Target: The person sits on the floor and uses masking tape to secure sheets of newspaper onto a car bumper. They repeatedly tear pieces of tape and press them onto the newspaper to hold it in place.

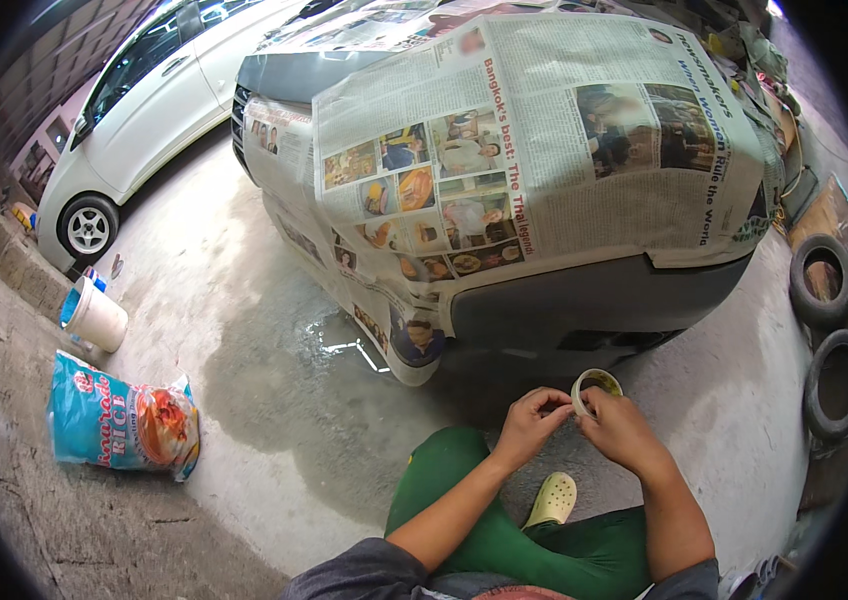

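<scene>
A small roll of pale masking tape (595, 385) is held up in front of me. My right hand (622, 428) grips the roll from the right and below. My left hand (531, 420) pinches at the roll's left edge with its fingertips. Both hands hover just below the grey bumper (584, 300) of a car whose front is wrapped in sheets of newspaper (534, 140). I am squatting; my green trouser legs (504, 530) and a pale yellow clog (553, 498) show beneath my forearms.
A white car (144, 110) is parked at the back left. A white bucket (96, 315) and a blue printed sack (124, 425) lie on the left by a low stone kerb (4, 260). Two tyres (829, 330) rest at the right. A wet patch (304, 380) darkens the concrete floor.
</scene>
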Demonstrator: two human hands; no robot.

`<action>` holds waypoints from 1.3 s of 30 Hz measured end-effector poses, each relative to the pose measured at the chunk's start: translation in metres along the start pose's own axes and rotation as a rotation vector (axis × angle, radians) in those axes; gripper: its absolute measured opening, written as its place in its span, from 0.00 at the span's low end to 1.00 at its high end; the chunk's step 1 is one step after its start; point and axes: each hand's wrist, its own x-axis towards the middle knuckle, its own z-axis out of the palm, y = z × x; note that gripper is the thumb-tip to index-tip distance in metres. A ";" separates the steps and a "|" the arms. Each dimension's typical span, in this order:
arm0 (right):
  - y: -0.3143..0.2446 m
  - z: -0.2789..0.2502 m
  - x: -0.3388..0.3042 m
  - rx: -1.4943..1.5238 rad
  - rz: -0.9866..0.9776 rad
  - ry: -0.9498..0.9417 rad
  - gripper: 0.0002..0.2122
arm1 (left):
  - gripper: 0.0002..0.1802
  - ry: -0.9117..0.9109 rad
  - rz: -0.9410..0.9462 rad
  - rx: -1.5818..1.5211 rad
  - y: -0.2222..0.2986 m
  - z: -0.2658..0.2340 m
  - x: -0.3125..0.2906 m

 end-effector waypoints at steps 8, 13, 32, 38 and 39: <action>-0.009 0.006 0.003 -0.099 -0.055 -0.016 0.08 | 0.08 -0.067 -0.189 -0.123 -0.012 -0.014 0.005; 0.003 0.020 0.012 -0.164 -0.124 0.027 0.07 | 0.09 -0.049 -0.133 -0.080 -0.011 -0.018 0.006; 0.014 0.035 0.032 0.112 0.066 -0.053 0.11 | 0.09 0.146 0.017 -0.262 -0.019 -0.007 0.011; 0.008 0.046 0.042 0.131 0.064 0.029 0.13 | 0.04 0.270 0.172 -0.153 -0.032 -0.009 0.012; 0.005 0.046 0.042 0.120 0.067 0.044 0.14 | 0.03 0.276 0.182 -0.133 -0.029 -0.008 0.011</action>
